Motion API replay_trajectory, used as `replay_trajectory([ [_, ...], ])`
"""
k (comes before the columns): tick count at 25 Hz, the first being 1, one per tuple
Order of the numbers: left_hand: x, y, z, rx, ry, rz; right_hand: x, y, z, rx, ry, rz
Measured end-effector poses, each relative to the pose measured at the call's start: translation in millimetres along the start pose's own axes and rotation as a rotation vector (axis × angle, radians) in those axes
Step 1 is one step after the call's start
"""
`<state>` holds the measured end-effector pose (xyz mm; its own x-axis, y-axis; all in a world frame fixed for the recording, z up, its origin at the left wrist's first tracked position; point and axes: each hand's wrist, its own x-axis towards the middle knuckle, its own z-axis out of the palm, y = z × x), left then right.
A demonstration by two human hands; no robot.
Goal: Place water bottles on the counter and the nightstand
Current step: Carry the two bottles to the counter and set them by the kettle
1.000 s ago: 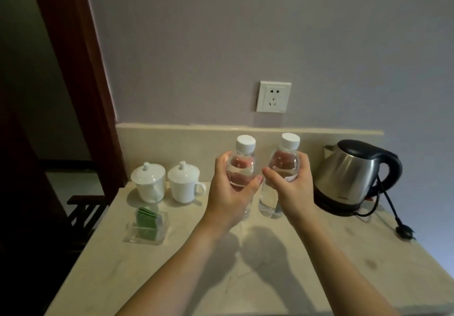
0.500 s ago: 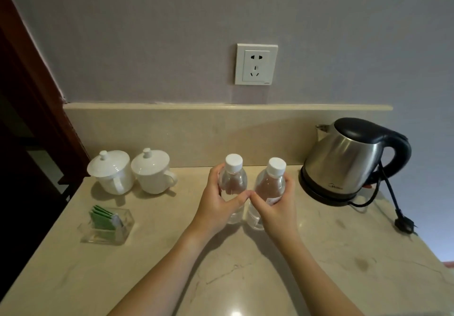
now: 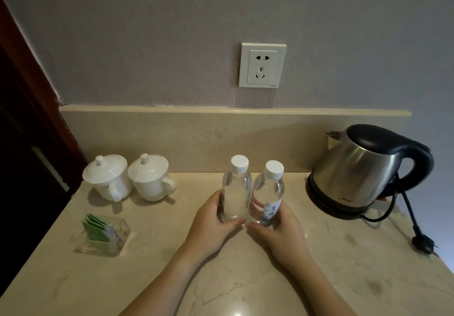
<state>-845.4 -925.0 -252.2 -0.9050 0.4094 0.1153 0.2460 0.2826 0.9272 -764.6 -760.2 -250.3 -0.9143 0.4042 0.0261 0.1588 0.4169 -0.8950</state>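
Note:
Two clear water bottles with white caps stand upright side by side on the beige marble counter point(image 3: 245, 278). The left bottle point(image 3: 237, 190) is gripped near its base by my left hand point(image 3: 213, 227). My right hand point(image 3: 280, 232) wraps the lower part of the right bottle point(image 3: 269, 192), whose label with dark characters faces me. The two bottles touch or nearly touch. Both bases appear to rest on the counter, partly hidden by my fingers.
Two white lidded cups point(image 3: 127, 178) stand at the back left. A clear holder with green tea packets point(image 3: 103, 234) sits at the front left. A steel electric kettle point(image 3: 363, 170) with its cord and plug point(image 3: 422, 242) is at the right. A wall socket point(image 3: 262, 65) is above.
Both hands brought the bottles down from mid-air onto the counter and slid lower on them, toward the bases. The camera has tilted down and moved closer.

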Motion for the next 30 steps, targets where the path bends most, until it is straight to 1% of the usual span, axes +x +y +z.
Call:
replay_trajectory([
  [3,27.5,-0.3,1.0,-0.035,0.047,0.007,28.4,-11.0,3.3,0.085,0.001,-0.04],
  [5,44.9,-3.0,1.9,-0.037,0.083,0.016,47.6,-12.9,6.1,0.123,0.0,-0.035],
  [11,73.2,-12.7,3.6,-0.022,0.097,0.023,79.9,-0.5,6.7,0.228,-0.041,-0.001],
  [15,73.0,-11.1,-1.9,0.043,-0.003,-0.015,80.4,-0.5,7.2,0.183,-0.028,-0.013],
  [17,75.6,-13.5,-4.4,0.068,-0.019,-0.026,80.3,-0.1,7.6,0.182,-0.037,0.01],
  [19,75.9,-14.0,-1.6,0.09,0.038,-0.019,79.9,-0.2,8.2,0.175,-0.018,0.006],
  [22,77.7,-14.9,5.5,0.17,0.15,-0.008,78.4,-4.0,8.4,0.147,0.052,-0.035],
  [23,78.6,-16.6,5.7,0.184,0.145,0.003,78.5,-4.4,8.7,0.136,0.066,-0.042],
  [26,79.8,-20.7,0.0,0.176,0.059,-0.016,78.5,-5.1,9.0,0.116,0.064,-0.044],
  [28,78.3,-20.6,-0.5,0.147,0.081,-0.043,79.4,-5.3,9.8,0.118,0.07,-0.04],
  [30,76.7,-17.7,4.9,0.139,0.142,-0.056,80.4,-5.8,11.7,0.119,0.087,-0.036],
])
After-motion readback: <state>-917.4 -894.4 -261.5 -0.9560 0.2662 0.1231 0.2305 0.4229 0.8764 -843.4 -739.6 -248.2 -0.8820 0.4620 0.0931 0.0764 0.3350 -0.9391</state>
